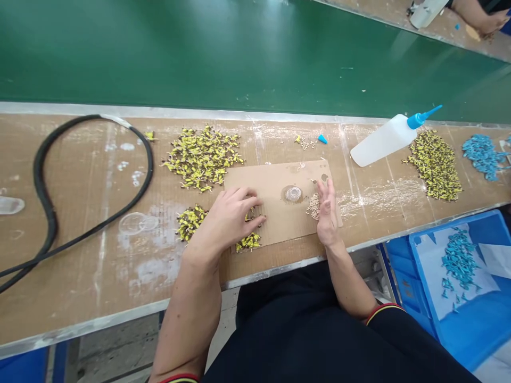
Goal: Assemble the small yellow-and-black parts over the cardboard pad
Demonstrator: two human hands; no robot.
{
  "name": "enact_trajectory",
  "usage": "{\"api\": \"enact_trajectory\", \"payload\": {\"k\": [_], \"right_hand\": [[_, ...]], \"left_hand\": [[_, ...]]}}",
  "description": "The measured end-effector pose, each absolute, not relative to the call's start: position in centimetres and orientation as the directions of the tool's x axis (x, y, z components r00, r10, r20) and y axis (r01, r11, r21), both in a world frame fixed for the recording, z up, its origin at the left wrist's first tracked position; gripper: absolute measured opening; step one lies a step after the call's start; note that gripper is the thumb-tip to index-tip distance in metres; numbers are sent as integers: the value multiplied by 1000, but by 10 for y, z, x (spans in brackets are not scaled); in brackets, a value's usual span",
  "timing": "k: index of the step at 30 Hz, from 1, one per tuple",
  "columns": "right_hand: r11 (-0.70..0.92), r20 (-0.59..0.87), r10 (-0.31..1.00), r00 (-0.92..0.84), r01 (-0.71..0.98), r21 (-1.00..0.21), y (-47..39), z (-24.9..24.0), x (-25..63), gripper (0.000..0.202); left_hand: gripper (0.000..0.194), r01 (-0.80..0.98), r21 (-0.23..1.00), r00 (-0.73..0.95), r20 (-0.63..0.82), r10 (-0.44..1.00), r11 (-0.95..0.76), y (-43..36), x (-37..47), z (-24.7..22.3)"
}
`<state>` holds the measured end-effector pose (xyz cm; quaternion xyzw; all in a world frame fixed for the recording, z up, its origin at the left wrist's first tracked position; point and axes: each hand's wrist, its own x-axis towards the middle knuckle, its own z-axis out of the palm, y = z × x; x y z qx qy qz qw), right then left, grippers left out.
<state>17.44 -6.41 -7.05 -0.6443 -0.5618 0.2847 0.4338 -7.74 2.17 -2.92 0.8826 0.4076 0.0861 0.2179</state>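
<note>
My left hand arches over the left end of a cardboard sheet, fingers apart and curved. Beneath and beside it lie small yellow-and-dark pieces, partly hidden by the fingers. My right hand rests on its edge at the sheet's right end, fingers stretched out. Just left of that palm is a little heap of tiny pale bits. Between both hands, a round blob of clear, whitish glue-like stuff sits on the sheet within a damp ring.
Yellow-and-dark pieces form a big pile at left and another at right. A white squeeze bottle lies tilted behind my right hand. A black cable loops at left. A blue bin holds blue pieces. Another person's hand shows across the green belt.
</note>
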Motion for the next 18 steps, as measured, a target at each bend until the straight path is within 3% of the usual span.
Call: {"api": "enact_trajectory", "payload": {"k": [5, 18], "right_hand": [[46, 183, 936, 300, 410, -911, -72, -66, 183, 63], [-67, 142, 815, 562, 335, -940, -83, -82, 151, 69]], "left_hand": [[21, 682, 440, 662, -29, 749, -585, 21, -77, -29], [21, 674, 456, 657, -10, 754, -581, 22, -78, -32]]}}
